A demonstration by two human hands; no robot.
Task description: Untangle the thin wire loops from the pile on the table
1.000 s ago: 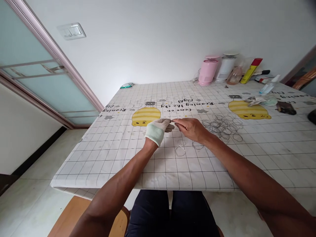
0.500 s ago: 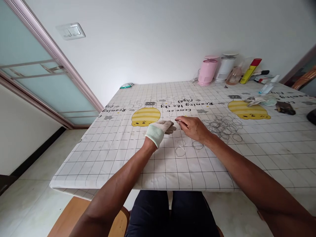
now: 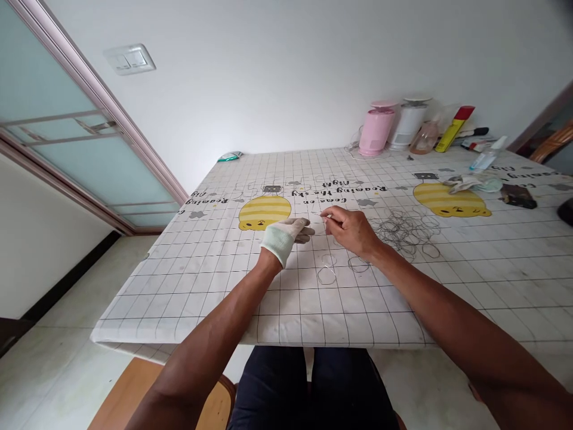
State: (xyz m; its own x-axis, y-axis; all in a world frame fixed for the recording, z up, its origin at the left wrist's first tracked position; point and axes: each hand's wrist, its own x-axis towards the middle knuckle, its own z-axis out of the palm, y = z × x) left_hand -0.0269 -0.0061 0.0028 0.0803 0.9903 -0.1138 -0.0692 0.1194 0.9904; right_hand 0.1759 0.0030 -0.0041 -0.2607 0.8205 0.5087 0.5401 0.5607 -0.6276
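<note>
My left hand point(image 3: 294, 232), in a pale knitted glove with a green cuff, is closed in a pinch above the checked tablecloth. Facing it across a small gap, my bare right hand point(image 3: 347, 230) has its fingertips pressed together. A thin wire point(image 3: 316, 214), barely visible, runs between the two hands; its far ends are hidden by the fingers. Right of my right hand lies a tangled heap of thin wire rings point(image 3: 405, 233). Closer to me, a few separate rings point(image 3: 326, 275) rest on the cloth, with another ring point(image 3: 358, 264) below my right wrist.
Along the wall stand a pink device point(image 3: 376, 130), a white device point(image 3: 407, 126), a pump bottle point(image 3: 425, 137) and a yellow can with red cap point(image 3: 454, 130). Farther right are a clear spray bottle point(image 3: 487, 156), a crumpled glove point(image 3: 474, 182) and a dark box point(image 3: 518, 196). A green packet point(image 3: 230, 156) lies at back left.
My hands have drawn slightly apart: the left moved a little left, the right a little right and up. The wire rings on the table lie as before.
</note>
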